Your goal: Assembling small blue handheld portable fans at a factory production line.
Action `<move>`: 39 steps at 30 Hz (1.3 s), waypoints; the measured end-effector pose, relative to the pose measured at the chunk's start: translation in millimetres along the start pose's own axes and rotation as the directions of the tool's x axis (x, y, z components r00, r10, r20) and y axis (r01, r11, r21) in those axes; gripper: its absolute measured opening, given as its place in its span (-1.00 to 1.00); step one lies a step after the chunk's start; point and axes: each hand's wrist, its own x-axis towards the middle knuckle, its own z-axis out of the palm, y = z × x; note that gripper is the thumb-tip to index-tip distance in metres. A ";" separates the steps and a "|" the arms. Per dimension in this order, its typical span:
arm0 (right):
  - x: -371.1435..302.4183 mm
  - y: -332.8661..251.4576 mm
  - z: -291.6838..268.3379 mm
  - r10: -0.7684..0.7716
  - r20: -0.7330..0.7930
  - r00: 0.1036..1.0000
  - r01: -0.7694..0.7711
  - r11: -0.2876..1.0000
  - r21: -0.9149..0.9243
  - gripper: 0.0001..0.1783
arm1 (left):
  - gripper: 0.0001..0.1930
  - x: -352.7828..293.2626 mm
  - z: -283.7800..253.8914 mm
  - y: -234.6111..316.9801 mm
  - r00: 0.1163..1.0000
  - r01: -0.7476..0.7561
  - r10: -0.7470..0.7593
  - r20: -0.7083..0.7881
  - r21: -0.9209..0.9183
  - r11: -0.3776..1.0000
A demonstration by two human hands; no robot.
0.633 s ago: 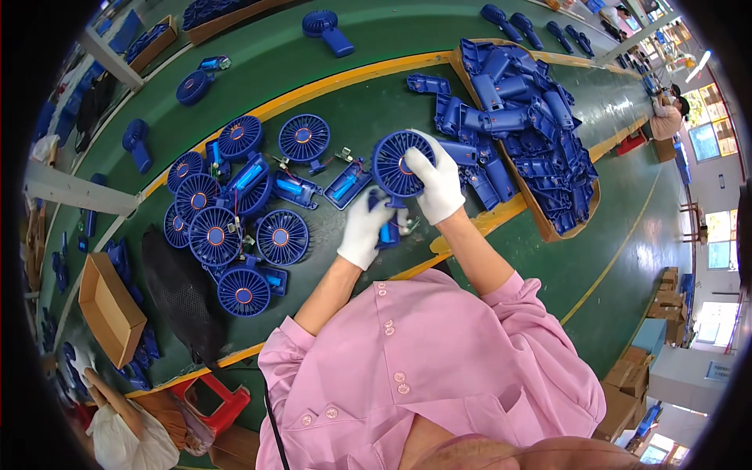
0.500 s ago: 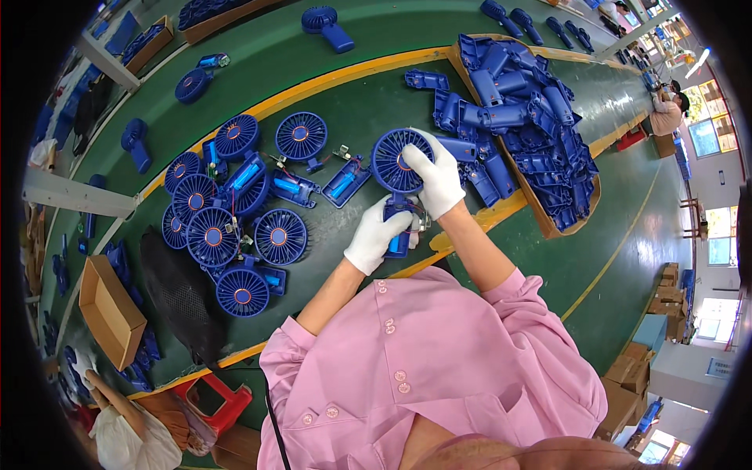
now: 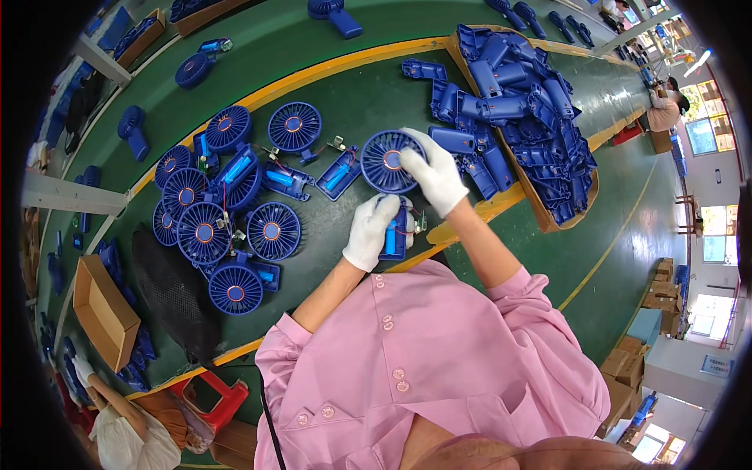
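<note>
Both my hands wear white gloves and work on one blue handheld fan. My right hand (image 3: 437, 172) is closed on the rim of the round fan head (image 3: 381, 162), its thumb lying over the front grille near the hub. Below it, my left hand (image 3: 368, 233) grips the opened handle (image 3: 395, 239), where a light-blue battery and thin wires show. A small circuit board (image 3: 421, 222) sticks out at the handle's right side. My fingers partly hide the joint between head and handle. Just left of the fan head lies another opened handle shell (image 3: 338, 176) with a battery inside.
Several blue fans (image 3: 205, 233) lie piled at left, beside a black mesh bag (image 3: 176, 290). At right, a cardboard box (image 3: 552, 227) overflows with blue handle shells (image 3: 540, 117). Finished-looking fans (image 3: 335, 17) sit on the green belt beyond. A co-worker's gloved hand (image 3: 83, 370) is at lower left.
The fan head has tilted and shifted slightly left in my right hand, and the handle has turned more upright in my left. The surroundings shift slightly left with the view.
</note>
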 end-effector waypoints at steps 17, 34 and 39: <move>-38.3 -18.2 -24.3 -0.721 0.449 0.528 0.832 0.334 -0.442 -0.59 | -0.70 3.4 4.5 13.7 0.991 0.124 -0.130 -0.017 -0.191 0.974; -38.6 -17.0 -11.7 -0.388 0.475 0.790 0.607 0.603 -0.518 -0.76 | -0.57 10.8 -0.8 -8.5 0.983 0.035 -0.051 -0.177 -0.092 0.995; -43.6 -20.2 -12.3 -0.487 0.501 0.715 0.695 0.421 -0.582 -0.73 | -0.61 14.7 -3.8 -24.7 0.956 -0.198 0.236 -0.176 0.208 0.958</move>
